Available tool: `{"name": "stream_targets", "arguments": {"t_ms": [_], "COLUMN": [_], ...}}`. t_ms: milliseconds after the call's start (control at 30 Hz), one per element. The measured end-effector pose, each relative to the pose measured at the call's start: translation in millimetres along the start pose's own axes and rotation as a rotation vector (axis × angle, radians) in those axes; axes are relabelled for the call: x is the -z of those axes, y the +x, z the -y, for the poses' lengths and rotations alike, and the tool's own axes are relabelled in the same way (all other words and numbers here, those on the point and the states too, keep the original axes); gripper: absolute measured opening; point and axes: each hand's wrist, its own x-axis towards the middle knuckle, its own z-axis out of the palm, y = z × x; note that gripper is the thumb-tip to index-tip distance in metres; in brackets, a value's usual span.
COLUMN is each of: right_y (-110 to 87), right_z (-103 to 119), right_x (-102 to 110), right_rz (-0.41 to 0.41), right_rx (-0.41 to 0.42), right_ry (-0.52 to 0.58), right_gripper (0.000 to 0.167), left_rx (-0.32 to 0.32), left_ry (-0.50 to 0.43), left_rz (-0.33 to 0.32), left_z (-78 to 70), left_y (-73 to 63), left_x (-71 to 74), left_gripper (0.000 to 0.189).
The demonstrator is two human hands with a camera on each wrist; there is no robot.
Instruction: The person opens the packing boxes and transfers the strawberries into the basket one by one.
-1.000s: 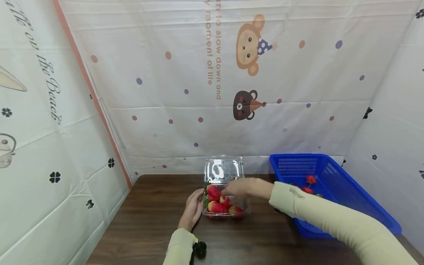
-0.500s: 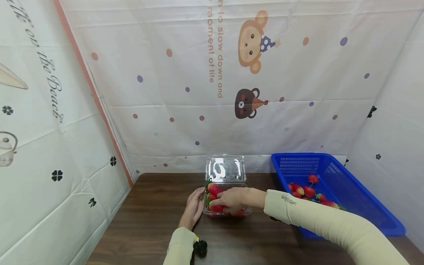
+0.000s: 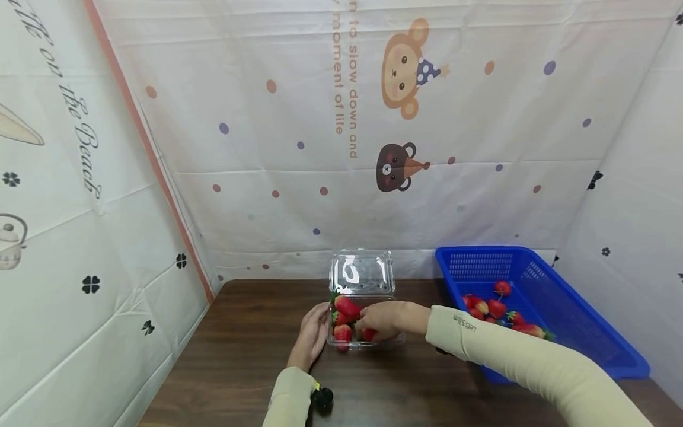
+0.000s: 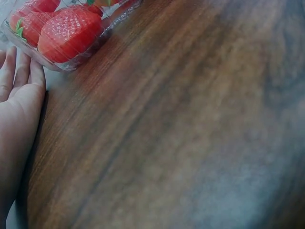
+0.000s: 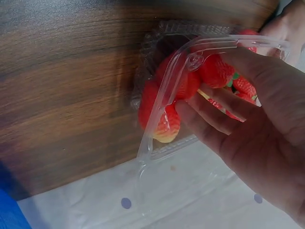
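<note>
A clear plastic clamshell box (image 3: 397, 341) holds several red strawberries (image 3: 343, 333), its lid (image 3: 361, 273) raised at the back. My left hand (image 3: 312, 332) rests along the box's left side, fingers nearly straight, fingertips at the wall; in the left wrist view this hand (image 4: 21, 95) lies beside a large strawberry (image 4: 71, 33) seen through the plastic. From the right, my right hand (image 3: 386, 317) reaches down into the box. The right wrist view has its thumb and fingers (image 5: 202, 126) around a strawberry (image 5: 217, 70), with other berries (image 5: 164, 126) close to the fingertips.
A blue plastic basket (image 3: 581, 314) stands at the right with several strawberries (image 3: 496, 308) inside; my right forearm passes over its front left part. A small black object (image 3: 322, 400) is by my left wrist on the brown wooden table (image 3: 256, 332). A printed cloth hangs behind.
My right hand has gone down into the box and shifted slightly right among the strawberries. The front left strawberry has turned to stand more upright. The left hand has stayed in place.
</note>
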Motion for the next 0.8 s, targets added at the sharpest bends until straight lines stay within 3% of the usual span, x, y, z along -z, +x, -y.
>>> {"name": "stream_targets", "arguments": {"t_ms": [200, 433, 600, 700, 800], "right_y": [-1.3, -14.7, -41.1, -62.2, -85.7], "right_z": [-4.2, -23.3, -63.0, -96.0, -127.1], "right_x": [-1.5, 13.3, 39.1, 53.6, 62.6], "right_rz": [-0.001, -0.094, -0.229, -0.313, -0.313], "right_rx": [-0.032, -0.038, -0.053, -0.124, -0.232], "right_ry": [-0.001, 0.238, 0.273, 0.257, 0.256], "right_gripper": [0.036, 0.042, 0.047, 0.045, 0.039], "left_rx": [-0.005, -0.006, 0.011, 0.011, 0.006], "left_ry": [0.002, 0.012, 0.007, 0.007, 0.003], "left_rz": [0.017, 0.004, -0.01, -0.01, -0.009], "left_z": [0.3, -2.8, -5.1, -6.3, -7.3], "left_y": [-0.6, -1.1, -1.9, -1.5, -0.7], "left_x": [0.0, -0.6, -1.6, -1.6, -1.3], "left_gripper": [0.026, 0.024, 0.026, 0.026, 0.024]}}
